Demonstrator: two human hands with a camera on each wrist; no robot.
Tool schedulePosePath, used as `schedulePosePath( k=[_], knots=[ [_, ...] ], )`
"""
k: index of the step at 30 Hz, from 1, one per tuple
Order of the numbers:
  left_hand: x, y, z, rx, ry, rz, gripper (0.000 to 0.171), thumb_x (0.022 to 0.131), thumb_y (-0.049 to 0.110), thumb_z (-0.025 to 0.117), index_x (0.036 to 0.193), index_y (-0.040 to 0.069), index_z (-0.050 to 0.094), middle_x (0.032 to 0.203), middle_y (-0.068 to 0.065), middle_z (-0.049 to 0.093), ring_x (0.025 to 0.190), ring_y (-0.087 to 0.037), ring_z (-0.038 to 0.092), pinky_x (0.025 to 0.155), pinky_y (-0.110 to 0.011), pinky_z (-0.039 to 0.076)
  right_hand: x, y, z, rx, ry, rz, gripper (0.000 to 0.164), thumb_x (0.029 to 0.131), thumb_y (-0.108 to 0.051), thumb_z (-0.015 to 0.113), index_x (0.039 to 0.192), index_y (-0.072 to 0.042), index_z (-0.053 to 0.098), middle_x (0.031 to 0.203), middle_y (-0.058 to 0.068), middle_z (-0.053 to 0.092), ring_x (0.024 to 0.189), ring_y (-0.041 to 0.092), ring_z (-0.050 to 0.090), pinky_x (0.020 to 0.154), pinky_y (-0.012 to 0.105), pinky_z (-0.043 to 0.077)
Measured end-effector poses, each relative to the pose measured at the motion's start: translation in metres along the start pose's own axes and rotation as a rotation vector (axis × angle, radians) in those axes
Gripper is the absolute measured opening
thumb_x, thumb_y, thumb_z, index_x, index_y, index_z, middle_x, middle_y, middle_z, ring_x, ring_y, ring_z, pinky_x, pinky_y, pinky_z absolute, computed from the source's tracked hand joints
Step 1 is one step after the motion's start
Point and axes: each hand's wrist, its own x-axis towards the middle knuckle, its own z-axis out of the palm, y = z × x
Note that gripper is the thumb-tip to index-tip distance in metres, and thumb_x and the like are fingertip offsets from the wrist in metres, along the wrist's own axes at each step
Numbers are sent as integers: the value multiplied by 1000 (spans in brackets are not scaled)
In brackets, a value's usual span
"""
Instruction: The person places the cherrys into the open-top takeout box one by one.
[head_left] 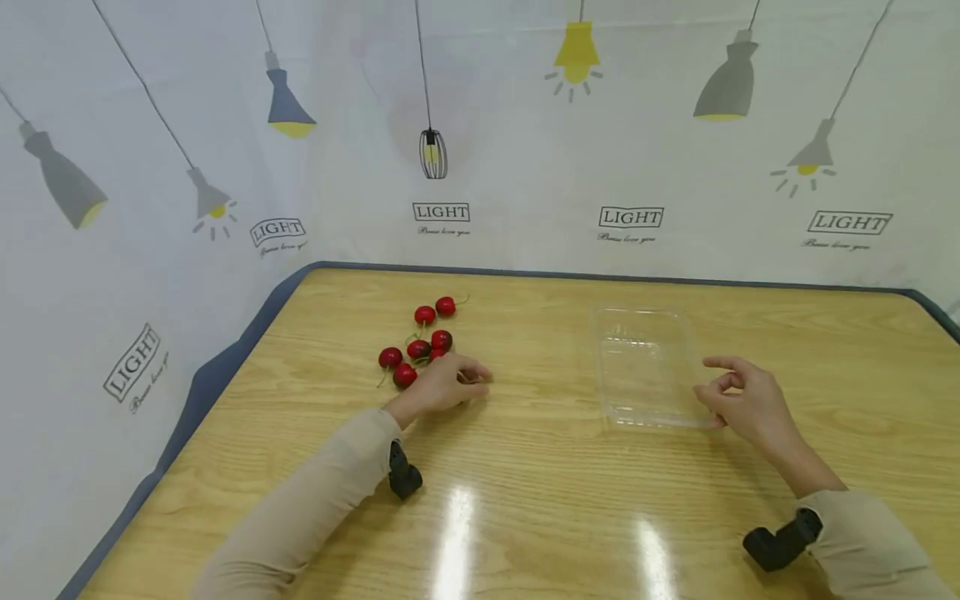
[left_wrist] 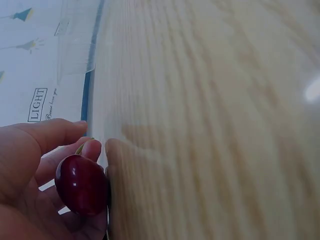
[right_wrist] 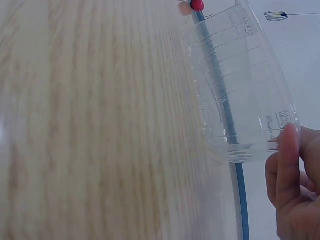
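My left hand (head_left: 447, 383) is low over the table at the near edge of a group of red cherries (head_left: 418, 349). In the left wrist view its fingers curl round a dark red cherry (left_wrist: 81, 185), whose short green stem rises towards the fingertips. That cherry is hidden by the hand in the head view. To the right stands a clear plastic box (head_left: 647, 367) with its open side up. My right hand (head_left: 750, 402) pinches the near right part of its rim between thumb and fingers, as the right wrist view shows.
Several cherries with thin stems lie loosely at the table's left; two (head_left: 435, 311) sit farther back. The wooden table (head_left: 525, 483) ends in a dark blue edge (head_left: 525, 273) against a white curtain (head_left: 517, 100) printed with lamps. Each sleeve carries a black wrist camera (head_left: 782, 540).
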Motion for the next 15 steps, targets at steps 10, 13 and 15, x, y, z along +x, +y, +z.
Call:
schedulePosePath(
  k=[10,13,15],
  knots=[
    [1,0,2,-3,36,-26,18,83,11,61,100,6,66,87,-2,61,70,-11,53,57,-22,43,1,2,1,45,-10,3,48,86,-7,55,127,10,35,77,17,57,45,13,50,47,31,49],
    [1,0,1,-7,45,-17,18,83,10,61,99,6,67,86,-2,62,69,-12,53,57,-22,43,1,3,1,43,-6,-2,48,85,-6,55,126,10,36,76,17,58,45,12,50,47,30,49],
    [1,0,1,-10,50,-12,17,83,10,61,99,6,67,85,-2,62,69,-12,53,56,-22,43,1,3,2,41,-1,-4,47,85,-5,55,126,10,36,76,17,58,45,12,50,47,30,49]
  ],
)
